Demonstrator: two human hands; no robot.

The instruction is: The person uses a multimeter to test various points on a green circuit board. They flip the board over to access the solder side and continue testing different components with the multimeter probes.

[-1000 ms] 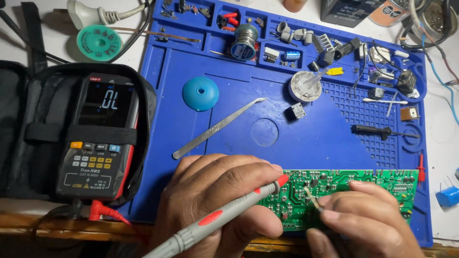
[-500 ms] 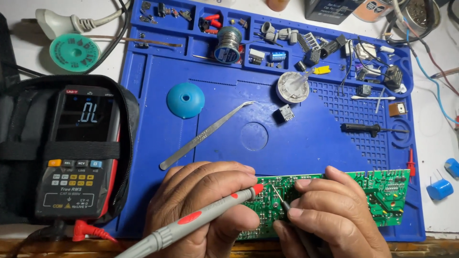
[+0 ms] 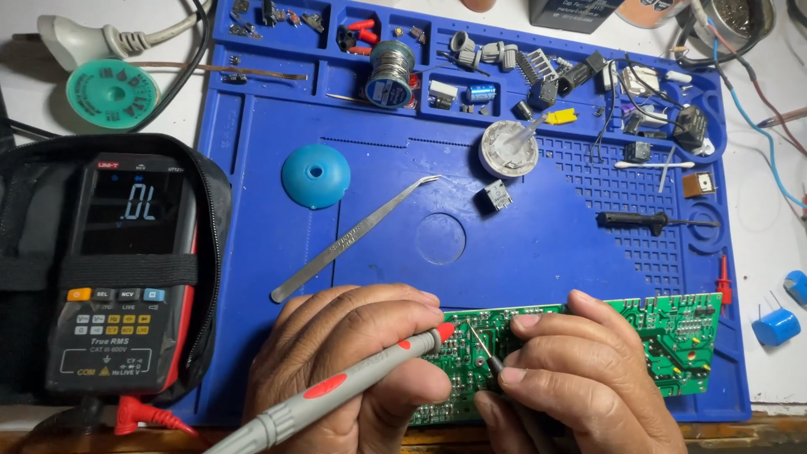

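Note:
A green circuit board [image 3: 672, 336] lies at the near edge of the blue work mat [image 3: 546, 244]. My left hand [image 3: 345, 353] grips a grey and red test probe [image 3: 336, 391], its red tip resting on the board. My right hand [image 3: 580, 378] pinches a thin black probe [image 3: 486, 351] whose metal tip touches the board just right of the red one. A black and red multimeter [image 3: 126, 269] sits in its black case at the left, display lit.
Curved steel tweezers [image 3: 353, 240], a blue dome cap [image 3: 315, 175], a round white part [image 3: 508, 148] and a small screwdriver [image 3: 647, 220] lie on the mat. Its top compartments hold a solder spool [image 3: 391, 71] and several small components. Blue capacitors [image 3: 777, 324] sit at the right.
The view has shifted slightly. My right hand has drawn closer to my left, bringing the black probe's tip onto the board beside the red probe. The meter display looks the same.

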